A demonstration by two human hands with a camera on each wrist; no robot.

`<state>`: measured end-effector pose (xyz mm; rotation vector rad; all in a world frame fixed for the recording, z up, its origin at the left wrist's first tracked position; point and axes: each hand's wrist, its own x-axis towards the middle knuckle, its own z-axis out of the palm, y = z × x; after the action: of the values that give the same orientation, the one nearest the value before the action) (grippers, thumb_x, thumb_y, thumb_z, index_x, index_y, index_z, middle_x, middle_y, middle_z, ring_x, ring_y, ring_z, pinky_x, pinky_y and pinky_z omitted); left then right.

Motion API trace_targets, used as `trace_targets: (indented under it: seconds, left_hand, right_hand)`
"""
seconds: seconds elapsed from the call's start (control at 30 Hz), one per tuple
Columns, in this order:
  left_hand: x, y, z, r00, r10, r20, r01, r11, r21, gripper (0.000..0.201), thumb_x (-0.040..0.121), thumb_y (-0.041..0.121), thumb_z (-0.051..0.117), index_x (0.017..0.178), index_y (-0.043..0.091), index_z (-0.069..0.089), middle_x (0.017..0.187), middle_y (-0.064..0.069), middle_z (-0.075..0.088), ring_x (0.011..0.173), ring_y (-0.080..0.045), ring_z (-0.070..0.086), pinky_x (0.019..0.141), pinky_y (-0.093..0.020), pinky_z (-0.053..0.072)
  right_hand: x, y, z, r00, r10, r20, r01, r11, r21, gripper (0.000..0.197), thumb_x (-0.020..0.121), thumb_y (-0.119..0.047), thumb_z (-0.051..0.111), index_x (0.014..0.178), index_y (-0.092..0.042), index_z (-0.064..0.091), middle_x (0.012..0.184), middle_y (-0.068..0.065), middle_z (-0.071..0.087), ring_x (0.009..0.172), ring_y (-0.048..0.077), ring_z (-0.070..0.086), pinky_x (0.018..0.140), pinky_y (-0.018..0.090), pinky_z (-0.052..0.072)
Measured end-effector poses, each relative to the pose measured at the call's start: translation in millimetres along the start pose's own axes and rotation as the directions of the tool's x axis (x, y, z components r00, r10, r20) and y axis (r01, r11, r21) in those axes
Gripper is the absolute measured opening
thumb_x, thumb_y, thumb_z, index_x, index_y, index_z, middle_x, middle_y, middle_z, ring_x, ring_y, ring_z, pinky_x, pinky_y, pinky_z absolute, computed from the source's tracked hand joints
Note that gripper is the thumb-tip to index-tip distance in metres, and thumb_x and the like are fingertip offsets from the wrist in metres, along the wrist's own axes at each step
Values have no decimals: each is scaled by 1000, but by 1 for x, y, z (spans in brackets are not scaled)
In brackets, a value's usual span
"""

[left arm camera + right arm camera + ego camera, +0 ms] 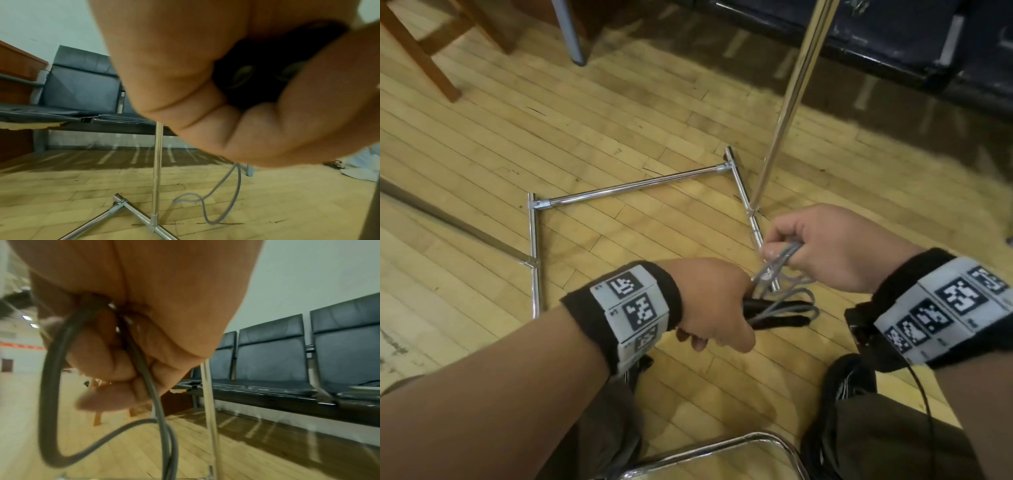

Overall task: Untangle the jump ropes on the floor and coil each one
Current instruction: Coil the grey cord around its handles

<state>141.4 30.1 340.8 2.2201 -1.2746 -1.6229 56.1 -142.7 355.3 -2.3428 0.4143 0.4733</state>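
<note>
You are mid-coil: your left hand (717,308) grips the black handles (774,313), your right hand (825,246), at 1 o'clock, pinches grey rope (780,260) loops. Next, wrap the remaining slack.

Grey rope (787,301), black handles (777,320), tan plank floor (619,113).

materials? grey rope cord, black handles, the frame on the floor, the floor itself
Grey cord: looks like smooth plastic or rubber coating; springy loops.
Black handles: matte, possibly foam or rubber; the blur leaves it open.
Frame: chromed metal tubing, mirror-bright highlights.
Floor: varnished wood strips, visible grain, seams, scuffs.
</note>
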Motion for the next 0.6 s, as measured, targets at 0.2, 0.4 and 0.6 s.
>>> trace_targets:
  seconds: [0.2, 0.4, 0.6]
  left_hand:
    - [1, -14, -21, 970, -88, -228, 37, 975, -221, 18, 89, 33, 74, 102, 32, 62, 74, 1, 75, 48, -11, 67, 45, -23, 51]
    - [10, -29, -27, 872, -237, -428, 112, 948, -297, 9, 96, 31, 66, 101, 24, 62, 80, -4, 75, 50, -13, 70, 46, -21, 52]
    - [5, -33, -40, 933, -9, -359, -269, 647, -713, 23, 82, 19, 87, 96, 29, 71, 79, -4, 70, 63, -24, 68, 50, -29, 53]
  right_hand:
    - [-7, -24, -6, 989, -50, -138, 38, 995, -89, 8, 89, -38, 65, 82, -42, 66, 71, -19, 66, 68, 1, 62, 42, 19, 50]
    - [-14, -19, -6, 976, -128, -178, 94, 978, -185, 24, 94, -51, 55, 77, -35, 60, 65, -28, 57, 56, -3, 51, 51, 11, 42]
    - [-11, -5, -2, 996, -39, 75, 36, 998, 44, 32, 102, -49, 45, 86, -28, 64, 77, 5, 65, 71, 21, 61, 67, 41, 54]
